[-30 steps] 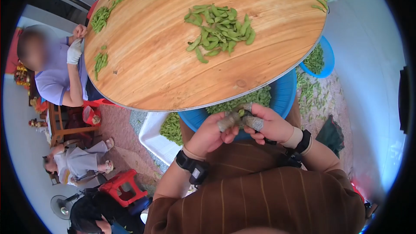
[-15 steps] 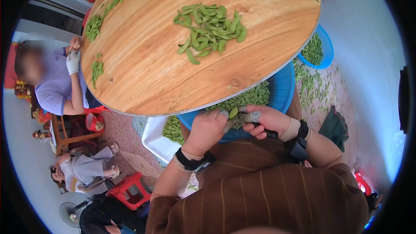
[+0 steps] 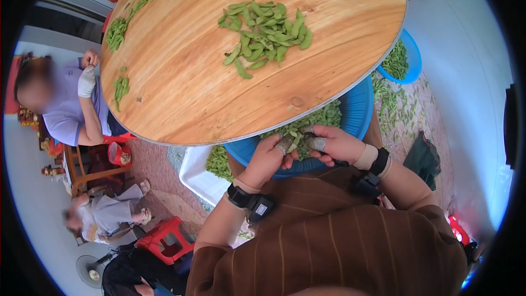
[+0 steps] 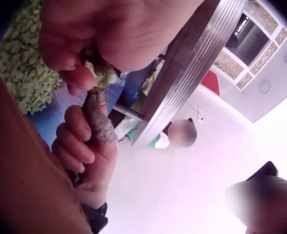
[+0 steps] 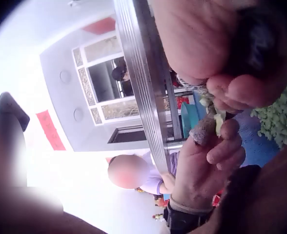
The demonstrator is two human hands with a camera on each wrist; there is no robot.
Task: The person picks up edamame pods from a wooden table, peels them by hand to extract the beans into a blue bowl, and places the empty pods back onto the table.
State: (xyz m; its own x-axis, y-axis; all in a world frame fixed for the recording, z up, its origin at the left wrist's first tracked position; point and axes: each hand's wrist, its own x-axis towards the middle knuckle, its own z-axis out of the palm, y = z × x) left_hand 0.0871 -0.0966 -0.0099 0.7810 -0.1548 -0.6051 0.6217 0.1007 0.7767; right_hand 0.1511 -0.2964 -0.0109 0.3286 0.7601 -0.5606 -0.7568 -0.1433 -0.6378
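Observation:
Over the blue tub [image 3: 359, 112], my left hand [image 3: 262, 160] pinches a green soybean pod [image 3: 296, 141] between thumb and fingers. Pale green shows at the pod in the left wrist view, where it looks broken open. My right hand [image 3: 345, 148] is close beside it, fingers curled round a black-handled tool [image 5: 256, 44]; its working end is hidden. Grey wrapping [image 3: 317, 143] covers the right thumb, and similar wrapping [image 3: 285, 143] is on the left one. Beneath both hands, shelled green beans [image 4: 24, 63] lie in the tub.
The round wooden table [image 3: 192, 87] overhangs the tub, with a heap of pods [image 3: 268, 35] on top. A white foam box [image 3: 200, 178] stands left of the tub, a smaller blue basin [image 3: 415, 66] right. Across the table's left side sits a person [image 3: 76, 101] wearing a white glove.
The left hand has rolled from back-up to thumb-up. A whole pod showed between the hands half a second ago; now it looks broken open. The head view has shifted slightly.

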